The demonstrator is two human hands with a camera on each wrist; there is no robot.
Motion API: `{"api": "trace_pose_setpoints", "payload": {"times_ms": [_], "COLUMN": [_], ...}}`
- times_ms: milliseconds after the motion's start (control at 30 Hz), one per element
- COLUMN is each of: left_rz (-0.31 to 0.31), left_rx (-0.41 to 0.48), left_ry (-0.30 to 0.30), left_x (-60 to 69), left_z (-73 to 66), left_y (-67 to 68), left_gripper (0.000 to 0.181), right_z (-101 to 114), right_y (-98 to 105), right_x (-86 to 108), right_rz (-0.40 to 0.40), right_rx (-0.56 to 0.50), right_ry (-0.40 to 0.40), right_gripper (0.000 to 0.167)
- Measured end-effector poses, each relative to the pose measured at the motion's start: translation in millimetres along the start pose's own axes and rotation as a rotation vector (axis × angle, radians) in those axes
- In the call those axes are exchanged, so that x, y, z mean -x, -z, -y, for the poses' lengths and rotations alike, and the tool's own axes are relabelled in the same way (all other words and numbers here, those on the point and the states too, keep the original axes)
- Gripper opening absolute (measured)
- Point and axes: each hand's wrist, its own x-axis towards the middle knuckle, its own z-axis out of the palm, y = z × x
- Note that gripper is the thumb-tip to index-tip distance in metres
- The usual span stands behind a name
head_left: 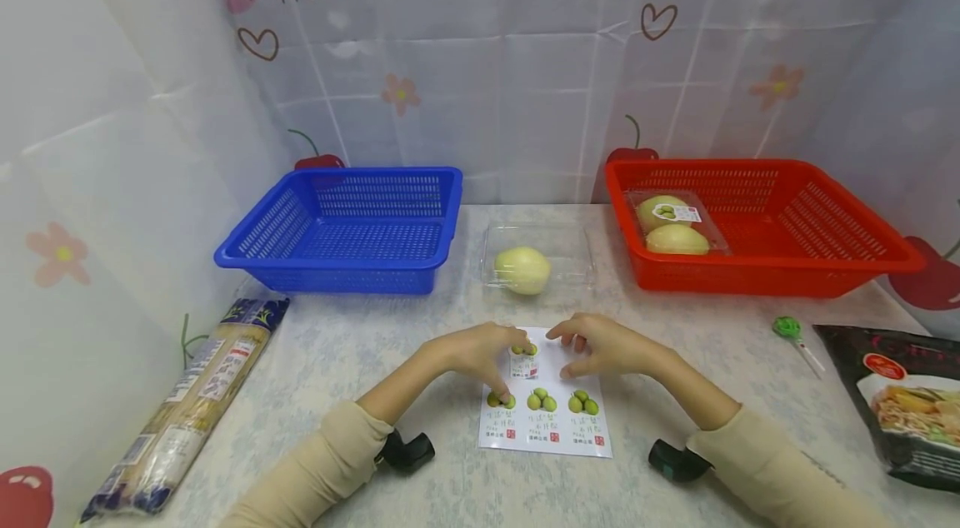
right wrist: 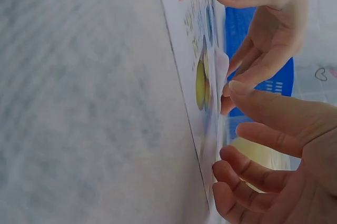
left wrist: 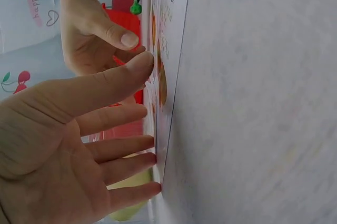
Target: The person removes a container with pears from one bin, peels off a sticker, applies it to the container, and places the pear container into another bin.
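Labels (head_left: pixel 542 400) printed with green fruit show on a white sheet (head_left: pixel 543 374), laid on the middle of our table (head_left: pixel 540 495). We have the left hand (head_left: pixel 478 353) spread over the sheet's left edge, thumb well apart from the fingers, pinching nothing that we can see. Our right hand (head_left: pixel 609 345) is loosely curved at the right edge, thumb and forefinger apart, holding nothing. We judge that they reach from opposite sides so one can steady the paper while the other works a label; whether the top one is partly lifted, we cannot tell.

Beyond the sheet, towards the table's back edge, sits a clear box (head_left: pixel 573 257) with a pale fruit (head_left: pixel 522 271), likely centred for either hand. We see a similar label on the pack (head_left: pixel 708 235) in the red basket (head_left: pixel 750 271) at the back right corner, so that basket probably collects labelled packs.
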Motion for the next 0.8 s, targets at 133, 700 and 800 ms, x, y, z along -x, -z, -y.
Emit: {"api": "trace_pose_setpoints", "payload": {"times_ms": [133, 700, 800], "left_rz": [0.000, -0.032, -0.045], "left_rx": [-0.026, -0.129, -0.135], "left_ry": [0.023, 0.132, 0.127], "left_x": [2.0, 7.0, 9.3], "left_z": [-1.2, -1.3, 1.8], "left_y": [-1.1, -3.6, -4.4], "left_gripper": [0.069, 0.075, 0.077], "right_z": [1.7, 11.7, 14.1], "right_y": [-3.0, -7.8, -7.4], "right_x": [-1.1, -29.5, -41.3], "right_rz": [0.017, 0.039, 0.038], "right_rx": [-0.009, 0.054, 0.067], "right_ry": [0.023, 0.080, 0.073], "right_gripper": [0.046, 0.045, 0.047]}}
